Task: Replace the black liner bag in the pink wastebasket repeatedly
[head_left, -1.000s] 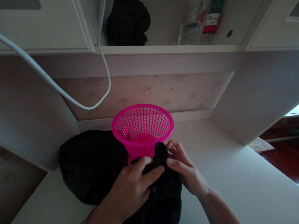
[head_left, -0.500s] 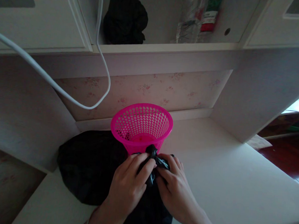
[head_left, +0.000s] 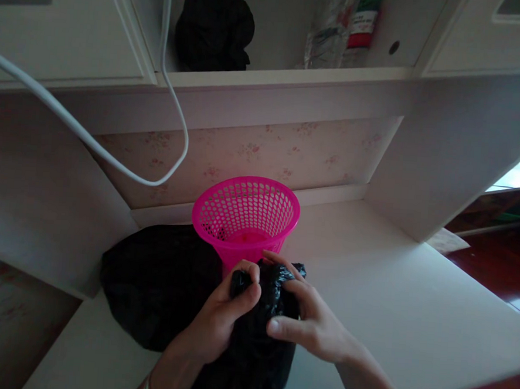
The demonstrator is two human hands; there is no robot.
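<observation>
A black plastic bag point(head_left: 250, 352) stands at the front, its crumpled top between my hands. My left hand point(head_left: 224, 315) is closed on one gathered end of it, thumb pressed against the fingers. My right hand point(head_left: 308, 315) curls around the other side of the top, with the thumb and one finger held apart on the plastic. Just beyond my hands is a pink perforated basket point(head_left: 232, 255), its inside visible. To the left lies a second black bag point(head_left: 157, 288), touching or very near the basket.
All of this rests on a white desk surface point(head_left: 370, 271). A white cable point(head_left: 91, 140) loops down at the left. The shelf above holds a black bundle point(head_left: 215, 30), clear plastic point(head_left: 328, 43) and a green and red container point(head_left: 362, 25). White side panels flank the desk.
The twisted top of the bag between my fingers has spread out. My right hand has opened its fingers wider around it, while my left has turned to a thumb-side grip.
</observation>
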